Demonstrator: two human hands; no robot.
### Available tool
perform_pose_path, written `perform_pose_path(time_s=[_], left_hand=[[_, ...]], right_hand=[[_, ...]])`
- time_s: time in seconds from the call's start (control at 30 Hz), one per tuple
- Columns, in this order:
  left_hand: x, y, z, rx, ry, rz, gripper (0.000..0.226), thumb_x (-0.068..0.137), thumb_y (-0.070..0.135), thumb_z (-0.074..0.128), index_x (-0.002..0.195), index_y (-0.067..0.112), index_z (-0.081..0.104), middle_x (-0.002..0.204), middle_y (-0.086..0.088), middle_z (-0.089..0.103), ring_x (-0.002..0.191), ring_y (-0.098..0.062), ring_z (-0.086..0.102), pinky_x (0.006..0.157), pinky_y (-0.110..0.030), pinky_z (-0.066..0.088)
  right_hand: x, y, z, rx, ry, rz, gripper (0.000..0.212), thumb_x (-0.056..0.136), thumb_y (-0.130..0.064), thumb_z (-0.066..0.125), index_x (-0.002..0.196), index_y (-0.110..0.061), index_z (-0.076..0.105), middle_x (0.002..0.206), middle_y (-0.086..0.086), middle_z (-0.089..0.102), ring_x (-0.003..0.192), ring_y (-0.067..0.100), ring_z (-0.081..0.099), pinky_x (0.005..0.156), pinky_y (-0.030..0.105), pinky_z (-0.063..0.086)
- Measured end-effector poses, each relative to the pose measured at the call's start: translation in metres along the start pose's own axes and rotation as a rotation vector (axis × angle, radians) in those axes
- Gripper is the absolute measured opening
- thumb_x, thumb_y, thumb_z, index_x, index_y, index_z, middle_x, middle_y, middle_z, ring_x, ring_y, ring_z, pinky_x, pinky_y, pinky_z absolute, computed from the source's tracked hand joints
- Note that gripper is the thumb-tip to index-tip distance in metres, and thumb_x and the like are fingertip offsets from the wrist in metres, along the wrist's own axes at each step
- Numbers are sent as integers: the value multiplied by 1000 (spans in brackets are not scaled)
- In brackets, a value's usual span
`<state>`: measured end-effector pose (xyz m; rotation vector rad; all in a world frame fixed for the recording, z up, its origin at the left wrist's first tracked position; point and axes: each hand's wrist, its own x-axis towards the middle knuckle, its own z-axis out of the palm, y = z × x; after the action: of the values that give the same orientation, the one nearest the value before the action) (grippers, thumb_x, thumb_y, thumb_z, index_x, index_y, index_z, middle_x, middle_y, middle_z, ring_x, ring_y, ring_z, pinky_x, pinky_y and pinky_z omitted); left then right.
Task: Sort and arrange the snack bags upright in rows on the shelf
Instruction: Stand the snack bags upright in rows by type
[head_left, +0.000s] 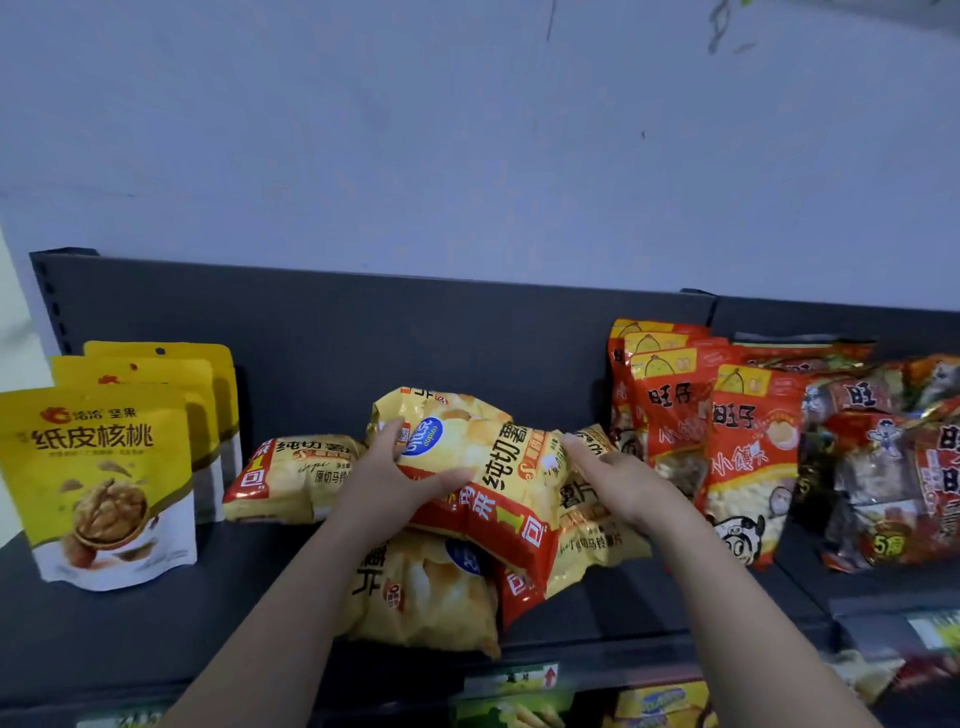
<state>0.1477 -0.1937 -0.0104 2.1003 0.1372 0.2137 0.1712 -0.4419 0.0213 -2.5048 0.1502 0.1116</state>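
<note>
Soft, bluish light washed the wall (467, 130) evenly; the shelf (156, 623) bowed toward the edges, and the red snack bags (883, 493) at right looked blurred.

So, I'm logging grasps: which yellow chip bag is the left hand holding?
The topmost chip bag, tilted over the other chip bags; the left hand pinches its left edge.

Stock and grip only partly in view

The top chip bag (483, 467) and the left hand (384, 467) gripping it cover most of the chip bags (421, 592) beneath. The front walnut pouch (104, 483) hides all but the tops of two behind it. The red snack bags (909, 467) run off the right edge, their print blurred. The packets (660, 701) below the shelf are cut off and unreadable. Whether the right hand (618, 478) pinches anything cannot be told.
</note>
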Motion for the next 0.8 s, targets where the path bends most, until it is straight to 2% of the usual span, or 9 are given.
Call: perform_pose_path(time_s=[0.07, 0.13, 0.27, 0.33, 0.4, 0.53, 0.63, 0.73, 0.8], left_hand=[[-1, 3, 7, 1, -42, 30, 123, 54, 70, 77, 154, 31, 19, 145, 1, 45, 113, -13, 49, 87, -32, 45], [-1, 6, 16, -3, -79, 37, 125, 52, 73, 75, 154, 32, 18, 147, 2, 44, 120, -17, 51, 93, -35, 48], [3, 11, 28, -6, -112, 57, 118, 57, 71, 76, 154, 31, 21, 147, 6, 42, 120, -13, 48, 94, -31, 48], [5, 14, 31, 0, -122, 69, 111, 63, 66, 77, 154, 31, 23, 141, 8, 45, 114, -9, 48, 86, -25, 47], [8, 19, 33, -14, -120, 74, 106, 66, 63, 78, 152, 32, 25, 131, 12, 49, 107, -7, 52, 80, -24, 49], [21, 34, 37, -39, -112, 81, 103, 65, 60, 81, 150, 35, 29, 138, 10, 49, 115, -14, 54, 92, -37, 53], [27, 45, 44, -87, -35, 73, 101, 68, 62, 77, 151, 32, 30, 149, 5, 44, 129, -20, 48, 103, -44, 46], [27, 52, 53, 4, 23, -53, 107, 68, 71, 71, 151, 19, 28, 149, -5, 42, 133, -28, 44, 100, -43, 43], [26, 53, 58, 47, -9, -151, 102, 72, 73, 65, 145, 9, 34, 138, -10, 50, 126, -31, 50, 95, -40, 46]], right_hand=[[1, 2, -4, 67, 103, -84, 96, 79, -85, 32, 151, -21, 31, 155, 7, 35, 140, 28, 35, 110, 48, 31], [1, -1, -6, 144, 82, -208, 98, 74, -83, 47, 153, -30, 25, 158, 5, 29, 143, 26, 30, 111, 47, 30], [12, 3, -8, 86, -62, -241, 116, 46, -90, 62, 145, -32, 41, 143, -3, 49, 128, 19, 49, 104, 41, 44], [14, 8, -13, 127, -84, -241, 100, 51, -83, 69, 133, -28, 55, 119, -11, 65, 103, 8, 64, 87, 30, 53], [14, 10, -16, 172, -73, -253, 74, 60, -74, 73, 116, -26, 65, 98, -14, 71, 86, 3, 68, 74, 25, 54], [11, 11, -23, 191, 74, -260, 63, 60, -74, 73, 99, -26, 65, 94, -11, 69, 85, 8, 67, 79, 35, 57], [6, 12, -32, 255, 172, -241, 54, 63, -66, 77, 92, -24, 58, 90, -11, 67, 82, 8, 65, 68, 29, 53], [7, 19, -33, 279, 212, -198, 61, 63, -64, 79, 100, -22, 55, 91, -11, 64, 83, 8, 63, 66, 29, 53], [9, 26, -30, 319, 242, -150, 74, 60, -66, 79, 111, -16, 57, 95, -7, 67, 85, 13, 66, 69, 34, 57]])
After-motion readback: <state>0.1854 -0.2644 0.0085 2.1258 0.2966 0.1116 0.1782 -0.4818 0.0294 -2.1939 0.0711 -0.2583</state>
